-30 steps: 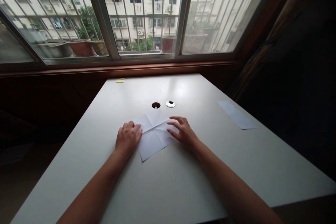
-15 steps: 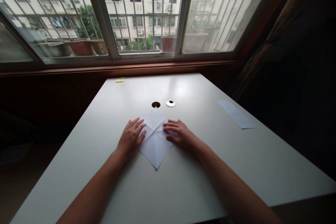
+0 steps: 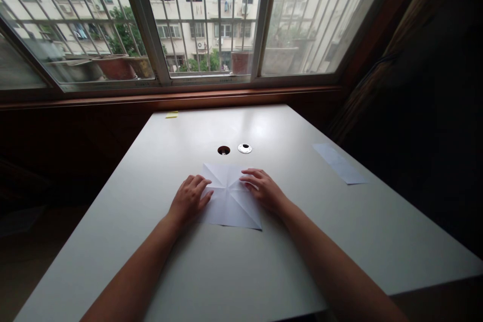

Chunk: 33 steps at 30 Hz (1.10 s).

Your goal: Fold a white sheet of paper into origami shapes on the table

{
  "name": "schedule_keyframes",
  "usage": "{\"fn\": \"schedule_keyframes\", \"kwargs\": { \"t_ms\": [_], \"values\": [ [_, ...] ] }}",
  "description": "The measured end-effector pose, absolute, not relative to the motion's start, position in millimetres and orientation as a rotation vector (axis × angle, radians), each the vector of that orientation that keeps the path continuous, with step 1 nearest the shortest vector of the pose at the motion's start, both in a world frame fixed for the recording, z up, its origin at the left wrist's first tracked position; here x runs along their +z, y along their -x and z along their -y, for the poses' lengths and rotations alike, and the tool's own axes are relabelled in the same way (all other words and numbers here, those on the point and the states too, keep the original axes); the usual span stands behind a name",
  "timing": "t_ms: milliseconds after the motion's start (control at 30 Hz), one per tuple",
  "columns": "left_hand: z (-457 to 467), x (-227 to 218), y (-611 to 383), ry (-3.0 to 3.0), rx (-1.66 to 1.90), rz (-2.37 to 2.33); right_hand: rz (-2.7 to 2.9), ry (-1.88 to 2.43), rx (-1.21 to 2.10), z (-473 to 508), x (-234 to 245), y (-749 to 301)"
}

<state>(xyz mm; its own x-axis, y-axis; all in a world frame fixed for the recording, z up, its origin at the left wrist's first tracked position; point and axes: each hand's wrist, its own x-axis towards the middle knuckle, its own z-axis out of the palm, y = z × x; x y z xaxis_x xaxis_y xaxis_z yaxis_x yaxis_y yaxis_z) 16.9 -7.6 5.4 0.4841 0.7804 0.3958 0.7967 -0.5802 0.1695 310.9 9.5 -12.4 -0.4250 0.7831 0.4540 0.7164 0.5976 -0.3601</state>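
Observation:
A square sheet of white paper lies flat on the white table, its sides roughly in line with the table's front and back. Creases cross at its middle and run toward the corners and edges. Over its left side rests my left hand, fingers apart and thumb toward the centre. My right hand is at the right side, its fingers stretched over the sheet. Neither hand grips the paper. Parts of the left and right edges are hidden under the hands.
Beyond the paper are a round cable hole and its silver cover. A white paper strip lies near the table's right edge. Yellow sticky notes are at the far left corner. A barred window stands behind the table.
The paper has turned about an eighth of a turn, from corner toward me to side toward me. Both hands have shifted slightly, with fingers still apart.

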Motion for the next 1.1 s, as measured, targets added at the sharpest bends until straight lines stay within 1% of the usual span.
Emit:
{"fn": "schedule_keyframes", "kwargs": {
  "t_ms": [133,267,533,767,1100],
  "values": [
    [5,-3,-16,2.775,-0.627,1.293,2.411,1.095,0.284,-4,-7,-306],
    [5,-7,-17,2.814,-0.485,1.339,2.472,1.115,0.394,-1,-5,-304],
    [10,-1,-20,2.762,-0.487,1.411,2.463,1.200,0.548,-1,1,-304],
    [10,2,-19,2.789,-0.534,1.404,2.454,1.259,0.595,-3,3,-307],
    [6,-9,-13,2.815,-0.626,1.412,2.445,1.148,0.582,-2,0,-309]
  ]
}}
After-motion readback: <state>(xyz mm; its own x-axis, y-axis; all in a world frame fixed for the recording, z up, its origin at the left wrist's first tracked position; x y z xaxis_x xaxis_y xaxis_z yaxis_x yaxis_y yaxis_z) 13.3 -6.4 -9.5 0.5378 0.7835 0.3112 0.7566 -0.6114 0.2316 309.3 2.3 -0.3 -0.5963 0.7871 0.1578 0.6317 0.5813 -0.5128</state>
